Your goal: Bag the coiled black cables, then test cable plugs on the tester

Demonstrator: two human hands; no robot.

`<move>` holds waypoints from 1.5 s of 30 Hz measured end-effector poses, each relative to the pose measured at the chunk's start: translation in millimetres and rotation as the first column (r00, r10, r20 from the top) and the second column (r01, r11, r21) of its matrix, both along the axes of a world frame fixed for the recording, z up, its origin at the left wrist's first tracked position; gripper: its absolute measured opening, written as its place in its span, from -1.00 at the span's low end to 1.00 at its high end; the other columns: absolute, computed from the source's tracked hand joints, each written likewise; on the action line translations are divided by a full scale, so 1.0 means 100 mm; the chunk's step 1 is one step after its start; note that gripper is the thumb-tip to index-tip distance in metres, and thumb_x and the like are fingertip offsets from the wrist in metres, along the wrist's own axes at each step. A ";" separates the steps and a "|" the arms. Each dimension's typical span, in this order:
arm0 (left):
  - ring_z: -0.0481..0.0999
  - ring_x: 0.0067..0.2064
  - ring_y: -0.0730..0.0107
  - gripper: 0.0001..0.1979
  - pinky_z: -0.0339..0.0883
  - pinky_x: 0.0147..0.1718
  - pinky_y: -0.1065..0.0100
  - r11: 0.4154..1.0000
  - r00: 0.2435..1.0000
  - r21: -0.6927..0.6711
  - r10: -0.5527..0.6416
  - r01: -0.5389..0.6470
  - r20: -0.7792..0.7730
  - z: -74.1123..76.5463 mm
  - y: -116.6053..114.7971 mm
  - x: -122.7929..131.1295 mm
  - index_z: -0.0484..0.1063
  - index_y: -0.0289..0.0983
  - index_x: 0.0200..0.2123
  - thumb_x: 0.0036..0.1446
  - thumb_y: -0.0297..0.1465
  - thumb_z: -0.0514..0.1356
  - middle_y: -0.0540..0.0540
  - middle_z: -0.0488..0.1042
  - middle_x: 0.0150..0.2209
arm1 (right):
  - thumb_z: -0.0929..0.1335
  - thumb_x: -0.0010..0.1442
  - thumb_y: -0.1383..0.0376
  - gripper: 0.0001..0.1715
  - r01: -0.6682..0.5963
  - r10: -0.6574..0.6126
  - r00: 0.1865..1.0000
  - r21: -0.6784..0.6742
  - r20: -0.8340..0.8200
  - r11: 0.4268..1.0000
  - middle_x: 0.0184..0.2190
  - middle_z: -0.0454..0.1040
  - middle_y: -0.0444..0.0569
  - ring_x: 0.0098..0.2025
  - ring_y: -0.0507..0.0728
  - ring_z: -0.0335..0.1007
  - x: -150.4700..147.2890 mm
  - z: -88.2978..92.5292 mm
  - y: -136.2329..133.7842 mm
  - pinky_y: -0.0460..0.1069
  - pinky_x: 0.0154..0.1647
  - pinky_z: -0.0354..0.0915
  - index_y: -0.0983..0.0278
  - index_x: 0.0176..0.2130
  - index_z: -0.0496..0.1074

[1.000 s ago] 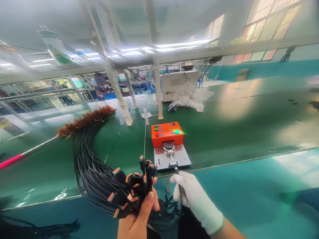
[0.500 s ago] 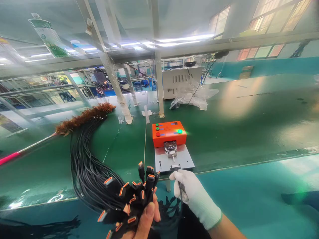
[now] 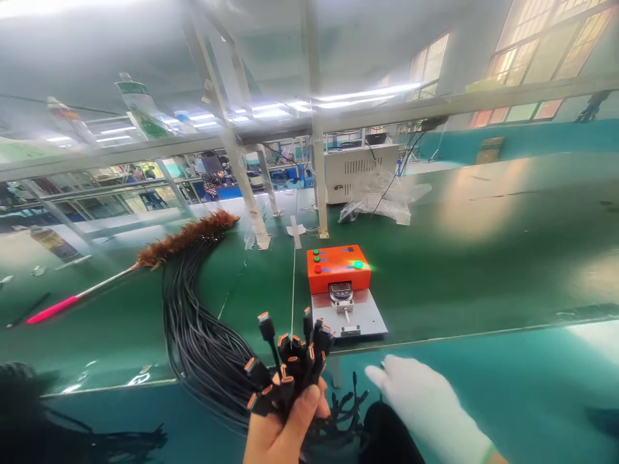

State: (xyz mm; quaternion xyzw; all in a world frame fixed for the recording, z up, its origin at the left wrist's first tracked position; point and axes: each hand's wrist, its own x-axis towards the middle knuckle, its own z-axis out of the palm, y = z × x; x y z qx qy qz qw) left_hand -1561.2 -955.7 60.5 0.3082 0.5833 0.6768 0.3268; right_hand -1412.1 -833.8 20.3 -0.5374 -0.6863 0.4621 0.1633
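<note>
My left hand (image 3: pixel 294 419), bare, is closed around a bunch of black USB-C cables (image 3: pixel 302 361), their orange-lined plugs fanned upward. The long black cords (image 3: pixel 198 316) trail from it across the green table. To its right, my right hand (image 3: pixel 430 406), in a white knitted glove, is apart from the bench, blurred, its visible fingers stretched leftward with no cable seen in them. Beyond the hands is an orange test box (image 3: pixel 338 267) with a lit green button. A round digital gauge (image 3: pixel 341 293) is mounted on the metal plate (image 3: pixel 372 312) before it; the plate's small socket block holds no plug.
A feather duster (image 3: pixel 188 238) with a pink handle lies at the left, over the cords. More black cable ends (image 3: pixel 345 409) hang below the table edge. Metal shelf posts (image 3: pixel 316 161), a grey cabinet (image 3: pixel 360 171) and clear plastic bags (image 3: pixel 382 203) stand farther back.
My right hand has let go of the cable at the socket block and moved right and down, away from the plate. My left hand's plugs are now closer to the plate. The view has shifted slightly.
</note>
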 end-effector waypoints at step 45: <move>0.35 -0.33 0.41 -0.71 0.23 -0.29 0.37 0.978 0.961 -0.157 -0.170 0.137 -0.216 0.08 0.18 -0.05 0.49 -0.27 -0.19 0.09 -0.22 0.18 -0.03 0.47 -0.35 | 0.26 0.11 0.04 -0.60 0.053 -0.069 0.891 -0.049 -0.449 0.997 -0.36 0.50 0.01 -0.26 0.16 0.38 0.01 -0.22 -0.37 0.03 -0.20 0.27 0.30 -0.34 0.46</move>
